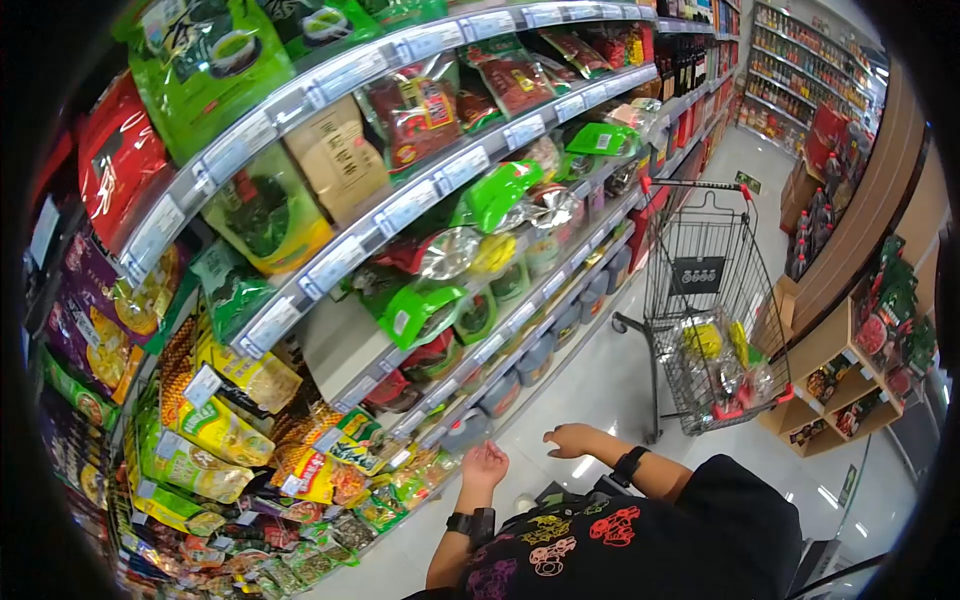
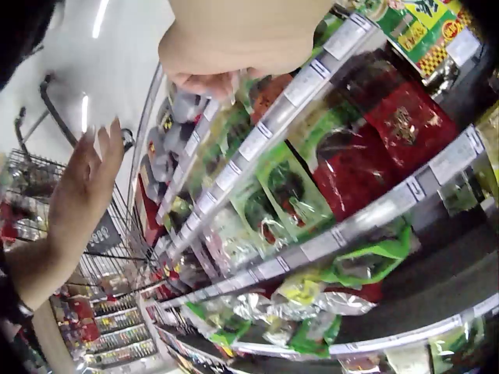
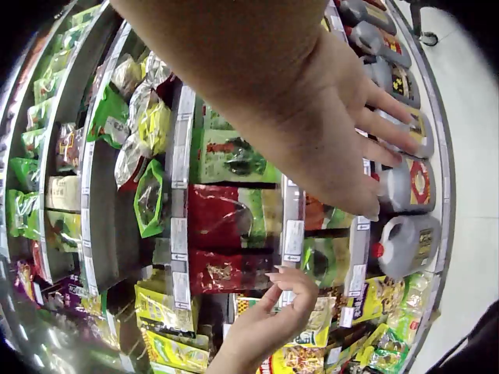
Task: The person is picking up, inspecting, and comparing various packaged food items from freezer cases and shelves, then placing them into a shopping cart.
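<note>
Plainly, grey, handled jugs (image 3: 401, 245) with brightly printed fronts are standing in a row along the bottom shelf (image 3: 443, 179), near but apart from the right hand (image 3: 335, 125), whose fingers are spreading; the left hand's (image 1: 485, 466) fingers are curling loosely.

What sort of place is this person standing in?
Most likely a supermarket aisle: a black wire shopping cart, long grey shelves edged with white rectangular labels, and rows of colourful plastic packets suggest it.
</note>
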The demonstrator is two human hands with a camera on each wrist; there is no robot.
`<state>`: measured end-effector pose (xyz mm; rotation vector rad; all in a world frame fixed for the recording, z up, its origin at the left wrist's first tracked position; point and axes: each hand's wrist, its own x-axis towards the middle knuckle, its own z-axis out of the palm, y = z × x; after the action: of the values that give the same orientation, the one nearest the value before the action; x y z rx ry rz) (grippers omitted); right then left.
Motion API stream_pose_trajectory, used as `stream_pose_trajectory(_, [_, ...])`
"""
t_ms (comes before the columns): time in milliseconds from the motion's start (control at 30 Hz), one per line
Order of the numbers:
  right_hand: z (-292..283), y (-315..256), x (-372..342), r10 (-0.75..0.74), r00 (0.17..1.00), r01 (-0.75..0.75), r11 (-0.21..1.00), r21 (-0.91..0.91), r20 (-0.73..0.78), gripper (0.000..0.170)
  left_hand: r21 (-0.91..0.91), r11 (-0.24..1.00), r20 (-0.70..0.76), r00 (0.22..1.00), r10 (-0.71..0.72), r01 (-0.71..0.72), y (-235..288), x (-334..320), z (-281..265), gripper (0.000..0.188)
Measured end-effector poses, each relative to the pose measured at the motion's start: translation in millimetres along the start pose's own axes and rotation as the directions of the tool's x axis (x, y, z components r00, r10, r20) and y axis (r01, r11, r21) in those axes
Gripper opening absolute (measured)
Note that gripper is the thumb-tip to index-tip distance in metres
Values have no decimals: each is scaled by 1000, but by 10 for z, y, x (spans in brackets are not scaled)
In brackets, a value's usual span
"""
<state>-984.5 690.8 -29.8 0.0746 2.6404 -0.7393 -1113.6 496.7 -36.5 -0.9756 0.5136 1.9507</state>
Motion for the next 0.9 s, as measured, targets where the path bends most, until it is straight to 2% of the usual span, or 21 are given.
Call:
stream_pose_trajectory(100, [-59, -354, 260, -79, 995, 83, 994, 67, -56, 42, 30, 998, 19, 998, -58, 58, 258, -153, 211, 18])
stream_pose_trajectory(167, [-167, -581, 316, -125, 990, 131, 985, 109, -65, 42, 36, 998, 60, 997, -45, 43, 356, -254, 314, 17])
stream_pose_trajectory(200, [-171, -595, 382, -163, 983, 174, 974, 145, -84, 41, 39, 999, 79, 996, -38, 35, 404, -295, 358, 17])
stream_pose_trajectory(267, [-134, -592, 506, -235, 964, 258, 941, 219, -124, 38, 8, 994, 108, 989, -105, 105, 501, -343, 410, 16])
stream_pose_trajectory(300, [-339, -697, 461, -244, 959, 274, 928, 251, -145, 35, -8, 990, 124, 983, -138, 140, 540, -373, 460, 16])
stream_pose_trajectory(400, [-573, -624, 629, -201, 940, 289, 898, 333, -275, 31, 25, 997, 230, 970, -75, 71, 651, -524, 758, 15])
stream_pose_trajectory(467, [-714, -477, 870, -135, 933, 285, 844, 455, -334, 27, 30, 1000, 286, 958, -14, 6, 708, -652, 1008, 16])
stream_pose_trajectory(533, [-1108, -560, 870, -129, 885, 417, 643, 642, -447, 26, 79, 994, 362, 931, 45, -79, 779, -691, 1183, 18])
stream_pose_trajectory(600, [-1455, -526, 933, -41, 888, 400, 561, 725, -459, 28, 172, 968, 470, 879, 83, -183, 835, -689, 1337, 22])
stream_pose_trajectory(700, [-1862, -447, 969, 65, 891, 406, 326, 854, -449, 31, 301, 827, 559, 791, 250, -474, 853, -707, 1600, 27])
stream_pose_trajectory(800, [-2163, -497, 928, 73, 926, 348, 213, 913, -370, 35, 415, 602, 617, 697, 365, -682, 920, -629, 1793, 27])
stream_pose_trajectory(833, [-2191, -494, 959, 55, 930, 348, 180, 920, -363, 36, 393, 620, 619, 694, 368, -679, 940, -619, 1843, 26])
stream_pose_trajectory(900, [-2255, -518, 1023, 20, 950, 308, 91, 947, -311, 36, 377, 574, 624, 657, 423, -727, 941, -637, 1960, 22])
